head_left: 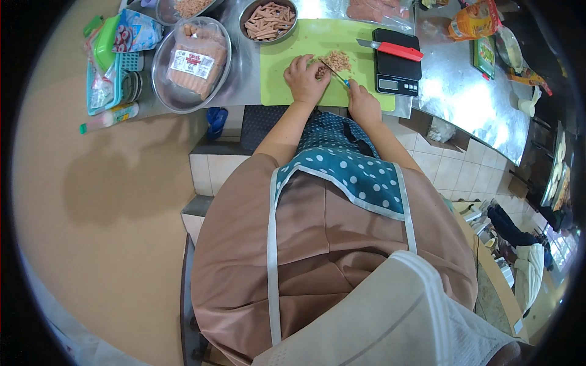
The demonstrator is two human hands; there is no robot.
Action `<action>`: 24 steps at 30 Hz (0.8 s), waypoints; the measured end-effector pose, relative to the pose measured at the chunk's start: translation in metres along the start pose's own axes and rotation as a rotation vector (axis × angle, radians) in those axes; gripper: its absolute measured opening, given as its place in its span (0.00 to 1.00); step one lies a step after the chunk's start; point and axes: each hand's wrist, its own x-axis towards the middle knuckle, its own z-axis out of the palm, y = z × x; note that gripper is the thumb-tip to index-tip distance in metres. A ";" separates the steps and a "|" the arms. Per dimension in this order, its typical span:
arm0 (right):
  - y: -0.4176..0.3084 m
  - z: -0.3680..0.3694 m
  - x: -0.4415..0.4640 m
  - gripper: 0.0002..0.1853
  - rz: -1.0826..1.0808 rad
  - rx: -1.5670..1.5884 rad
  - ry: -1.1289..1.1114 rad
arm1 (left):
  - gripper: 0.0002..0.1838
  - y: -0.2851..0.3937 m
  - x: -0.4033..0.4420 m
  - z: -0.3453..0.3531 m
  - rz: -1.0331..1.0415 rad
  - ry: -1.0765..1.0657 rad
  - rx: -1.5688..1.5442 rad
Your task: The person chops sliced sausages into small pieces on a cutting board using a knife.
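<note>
On a green cutting board (282, 64), my left hand (306, 80) has its fingers curled over sausage pieces (320, 72), pressing them to the board. My right hand (364, 104) grips the blue handle of a small knife (335, 72). Its blade lies right beside my left fingertips and the pieces. Just beyond the blade is a pile of finely chopped sausage (339, 59). Right of it, a black digital kitchen scale (397, 70) sits partly on the board, with a red-handled knife (400, 50) lying across it.
A metal bowl of sausage strips (270, 22) stands behind the board. To the left, a large metal bowl (160, 79) holds packaged sausages (196, 58), beside a blue basket (93, 91) and a bottle (111, 118). An orange packet (473, 21) lies on the right-hand metal table (470, 100).
</note>
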 end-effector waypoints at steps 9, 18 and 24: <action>0.001 -0.001 -0.018 0.15 0.048 0.013 -0.082 | 0.08 -0.001 0.000 0.003 -0.008 0.015 0.001; 0.026 -0.013 -0.044 0.15 0.092 0.120 -0.076 | 0.08 -0.002 -0.001 -0.009 0.011 0.032 -0.057; 0.012 -0.020 -0.034 0.15 -0.023 0.322 0.130 | 0.09 -0.018 0.002 -0.027 -0.100 0.005 -0.276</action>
